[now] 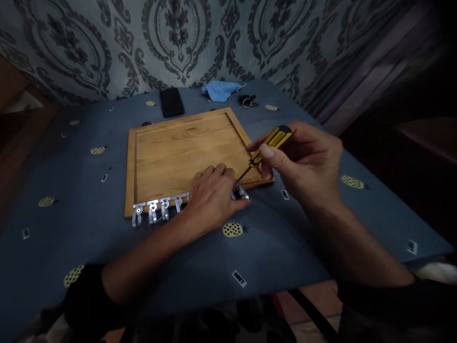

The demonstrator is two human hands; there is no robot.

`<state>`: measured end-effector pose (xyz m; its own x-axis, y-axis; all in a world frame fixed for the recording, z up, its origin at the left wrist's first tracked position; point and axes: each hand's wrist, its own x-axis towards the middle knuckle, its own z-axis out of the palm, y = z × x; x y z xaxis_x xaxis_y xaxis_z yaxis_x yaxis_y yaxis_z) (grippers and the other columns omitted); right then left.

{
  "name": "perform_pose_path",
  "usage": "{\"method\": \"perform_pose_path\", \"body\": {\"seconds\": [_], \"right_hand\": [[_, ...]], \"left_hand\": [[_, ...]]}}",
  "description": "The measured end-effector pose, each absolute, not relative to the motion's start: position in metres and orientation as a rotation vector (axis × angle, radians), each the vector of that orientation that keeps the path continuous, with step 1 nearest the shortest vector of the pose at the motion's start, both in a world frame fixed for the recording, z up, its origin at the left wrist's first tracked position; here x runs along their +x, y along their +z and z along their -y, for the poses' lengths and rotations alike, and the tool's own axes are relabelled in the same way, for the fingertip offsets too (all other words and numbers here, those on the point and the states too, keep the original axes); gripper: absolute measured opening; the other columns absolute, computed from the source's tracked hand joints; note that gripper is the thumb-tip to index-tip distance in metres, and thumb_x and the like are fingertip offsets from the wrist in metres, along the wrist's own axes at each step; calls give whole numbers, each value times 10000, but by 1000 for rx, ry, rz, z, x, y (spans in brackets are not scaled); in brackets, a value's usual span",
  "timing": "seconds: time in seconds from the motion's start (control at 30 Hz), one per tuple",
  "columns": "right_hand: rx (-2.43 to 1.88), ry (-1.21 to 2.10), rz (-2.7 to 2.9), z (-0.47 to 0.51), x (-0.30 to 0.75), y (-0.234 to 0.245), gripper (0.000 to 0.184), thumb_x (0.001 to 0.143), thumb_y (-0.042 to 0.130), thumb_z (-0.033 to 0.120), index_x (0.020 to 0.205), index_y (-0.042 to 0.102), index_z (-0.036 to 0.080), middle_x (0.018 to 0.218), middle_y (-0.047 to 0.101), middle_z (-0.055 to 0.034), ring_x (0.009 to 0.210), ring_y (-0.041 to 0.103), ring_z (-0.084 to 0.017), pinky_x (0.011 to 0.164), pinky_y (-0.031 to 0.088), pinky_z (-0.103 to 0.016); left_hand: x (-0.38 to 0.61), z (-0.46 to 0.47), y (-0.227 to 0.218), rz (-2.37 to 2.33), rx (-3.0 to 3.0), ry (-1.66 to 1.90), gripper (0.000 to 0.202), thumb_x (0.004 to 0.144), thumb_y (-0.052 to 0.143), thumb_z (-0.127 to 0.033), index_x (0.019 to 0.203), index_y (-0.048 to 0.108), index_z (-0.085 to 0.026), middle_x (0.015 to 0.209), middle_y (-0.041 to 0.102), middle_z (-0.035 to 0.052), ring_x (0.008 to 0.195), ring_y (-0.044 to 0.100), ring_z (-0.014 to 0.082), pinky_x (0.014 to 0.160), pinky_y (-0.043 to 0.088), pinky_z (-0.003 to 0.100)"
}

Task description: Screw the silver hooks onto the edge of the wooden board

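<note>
A wooden board (171, 152) with a raised rim lies on the blue tablecloth. Along its near edge runs a metal hook rail (157, 207) with several silver hooks. My left hand (212, 200) rests over the right part of that rail, fingers curled and pressing it against the board. My right hand (303, 159) grips a yellow-and-black screwdriver (266, 145) in a pinch. The screwdriver's tip points down-left at the rail's right end, just beside my left fingertips.
A black phone (172, 101), a blue cloth (220, 90) and a bunch of keys (248, 100) lie at the far side of the table (71, 190). Patterned wallpaper rises behind. The table's near edge runs below my forearms.
</note>
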<state>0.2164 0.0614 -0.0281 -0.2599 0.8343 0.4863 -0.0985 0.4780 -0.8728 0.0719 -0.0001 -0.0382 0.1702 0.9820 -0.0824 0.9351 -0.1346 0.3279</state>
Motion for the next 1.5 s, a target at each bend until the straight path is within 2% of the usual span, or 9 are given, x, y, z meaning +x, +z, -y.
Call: {"method": "perform_pose_path", "body": {"seconds": [0.1, 0.17, 0.33, 0.5, 0.67, 0.87, 1.13, 1.3, 1.5], "right_hand": [[-616, 1067, 1567, -64, 216, -29, 343, 719, 872, 450, 678, 618, 224, 628, 664, 53, 396, 534, -73, 347, 450, -224], [-603, 1074, 1565, -65, 217, -30, 294, 719, 881, 408, 696, 651, 225, 664, 700, 35, 400, 545, -79, 344, 447, -231], [-657, 1058, 1608, -63, 219, -30, 232, 786, 829, 430, 901, 771, 238, 822, 760, -14, 431, 566, -84, 404, 478, -267], [-639, 1021, 1600, -61, 219, -29, 169, 784, 841, 364, 815, 762, 219, 760, 725, -8, 410, 562, -80, 383, 445, -257], [-573, 969, 1523, -64, 217, -32, 153, 783, 846, 326, 797, 730, 227, 736, 705, 7, 421, 584, -90, 392, 465, -262], [-587, 929, 1470, -66, 218, -34, 183, 791, 834, 362, 794, 715, 223, 752, 694, 5, 415, 552, -79, 344, 433, -256], [-631, 1000, 1498, -63, 215, -29, 226, 691, 906, 334, 751, 711, 238, 662, 644, 47, 369, 528, -74, 317, 413, -243], [-632, 974, 1530, -63, 215, -31, 240, 746, 863, 405, 744, 692, 236, 658, 646, 42, 378, 537, -82, 321, 419, -248], [-607, 985, 1560, -63, 216, -31, 230, 767, 852, 368, 727, 678, 224, 652, 642, 31, 392, 546, -87, 334, 421, -247]], "left_hand": [[72, 0, -39, -1828, 2158, 235, 409, 868, 722, -484, 1079, 630, -146, 1134, 646, 95, 1109, 600, 296, 938, 484, 434], [71, 0, -39, -1826, 2162, 241, 391, 871, 718, -481, 1063, 629, -152, 1127, 648, 91, 1103, 601, 292, 929, 483, 429], [71, 0, -40, -1839, 2170, 228, 384, 868, 712, -494, 1047, 623, -166, 1110, 649, 87, 1084, 598, 287, 909, 477, 413], [71, 1, -40, -1838, 2174, 246, 368, 866, 714, -490, 1029, 624, -172, 1115, 646, 84, 1081, 600, 283, 907, 477, 408], [71, 1, -41, -1837, 2183, 246, 401, 861, 719, -504, 1053, 619, -166, 1112, 643, 87, 1095, 600, 291, 918, 478, 410], [70, 0, -42, -1828, 2176, 259, 402, 859, 724, -497, 1055, 621, -161, 1104, 637, 84, 1090, 597, 292, 927, 482, 420], [71, 0, -38, -1833, 2160, 220, 409, 866, 719, -487, 1077, 622, -150, 1115, 638, 88, 1092, 593, 288, 934, 478, 424], [71, 0, -38, -1837, 2171, 222, 399, 866, 715, -496, 1064, 622, -162, 1114, 640, 87, 1087, 595, 287, 923, 478, 418], [71, 1, -39, -1824, 2172, 245, 408, 866, 718, -491, 1066, 627, -148, 1103, 641, 93, 1096, 602, 302, 920, 482, 432]]}}
